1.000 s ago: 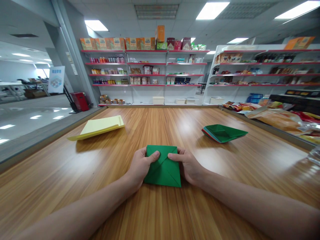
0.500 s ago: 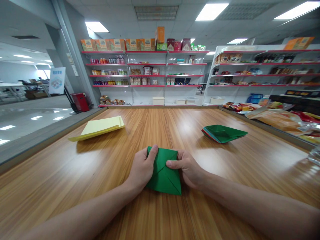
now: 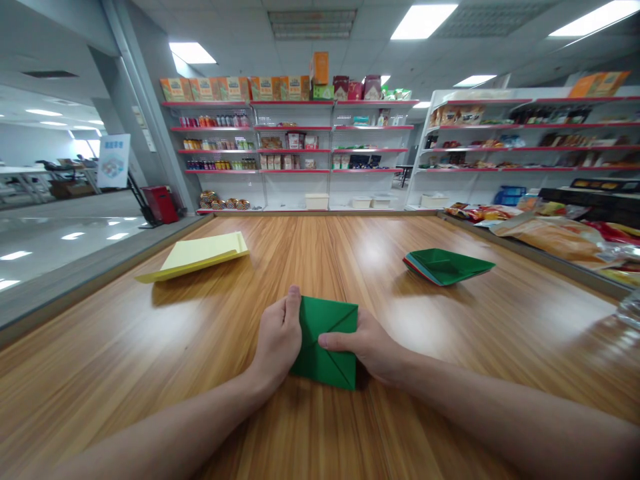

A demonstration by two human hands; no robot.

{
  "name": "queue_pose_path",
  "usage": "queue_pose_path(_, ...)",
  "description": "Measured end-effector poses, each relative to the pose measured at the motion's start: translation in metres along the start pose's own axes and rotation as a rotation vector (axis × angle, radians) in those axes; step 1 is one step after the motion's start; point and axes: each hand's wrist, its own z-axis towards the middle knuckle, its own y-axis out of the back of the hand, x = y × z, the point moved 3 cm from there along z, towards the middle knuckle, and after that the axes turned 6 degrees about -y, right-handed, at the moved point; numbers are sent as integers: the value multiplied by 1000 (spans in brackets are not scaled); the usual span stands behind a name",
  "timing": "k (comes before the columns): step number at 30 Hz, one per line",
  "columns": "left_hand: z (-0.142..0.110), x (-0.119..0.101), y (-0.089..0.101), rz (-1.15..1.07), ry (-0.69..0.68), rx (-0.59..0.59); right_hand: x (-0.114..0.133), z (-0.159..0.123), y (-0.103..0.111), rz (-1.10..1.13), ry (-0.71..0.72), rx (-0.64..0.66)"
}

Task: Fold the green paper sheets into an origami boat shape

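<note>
A small green paper envelope (image 3: pixel 327 373) with diagonal flap seams is held up over the table, near the middle of the view. My right hand (image 3: pixel 375 343) grips its right side, thumb pressed on the front where the seams meet, fingers hidden behind. Along the left edge, my left hand (image 3: pixel 280 337) is curled against the envelope with its thumb pointing up; its other fingers are mostly out of sight. Farther back on the right lies a stack of similar folded paper (image 3: pixel 447 267), green on top with red and blue edges below. Several yellow paper pieces (image 3: pixel 205 253) lie stacked at the left.
The wood-grain table (image 3: pixel 320 250) has a raised rim. Packaged snacks (image 3: pixel 555 240) are heaped beyond its right edge, and a clear plastic item (image 3: pixel 630 310) sits at the far right. Stocked shelves (image 3: pixel 295 170) stand behind.
My left thumb has slid off the envelope's face to its left edge. My right thumb reaches farther in toward the centre, and the envelope has turned a little and lies flatter.
</note>
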Motion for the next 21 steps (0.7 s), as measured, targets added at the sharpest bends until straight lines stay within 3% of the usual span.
queue_pose_path(8,-5,-9,2,-34,-25,-34,0,0,3,-49,15,-37)
queue_pose_path(14,0,-13,5,-5,111,30,1,0,2,-43,-24,10)
queue_pose_path(21,0,-10,6,57,34,-40,5,-1,-3,-98,-2,-17)
